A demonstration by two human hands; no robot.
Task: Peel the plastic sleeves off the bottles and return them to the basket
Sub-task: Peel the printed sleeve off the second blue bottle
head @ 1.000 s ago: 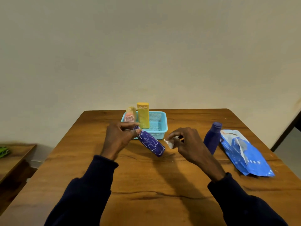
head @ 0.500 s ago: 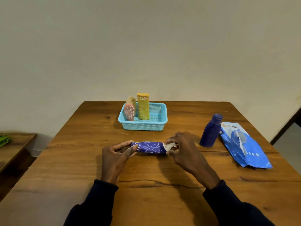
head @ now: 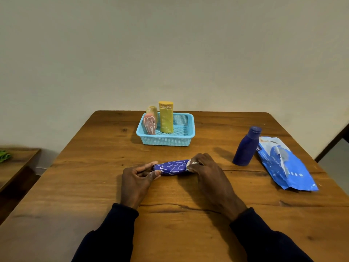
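A purple sleeved bottle (head: 172, 167) with white zigzag lines lies on its side on the wooden table (head: 94, 186). My left hand (head: 137, 181) pinches its left end between thumb and fingers. My right hand (head: 208, 173) grips its right end, where a bit of white shows. Behind it stands a light blue basket (head: 186, 138) holding a tall yellow sleeved bottle (head: 166, 117), a pink sleeved bottle (head: 149, 123) and a tan one (head: 152, 110) partly hidden behind the pink one.
A bare dark blue bottle (head: 246, 146) stands upright at the right, next to a crumpled blue plastic pouch (head: 285, 165). A low wooden side table (head: 17, 163) with something green on it sits off the left edge.
The purple bottle went from tilted in the air near the basket to lying flat on the table. My right hand closed on its right end; both hands hold it there.
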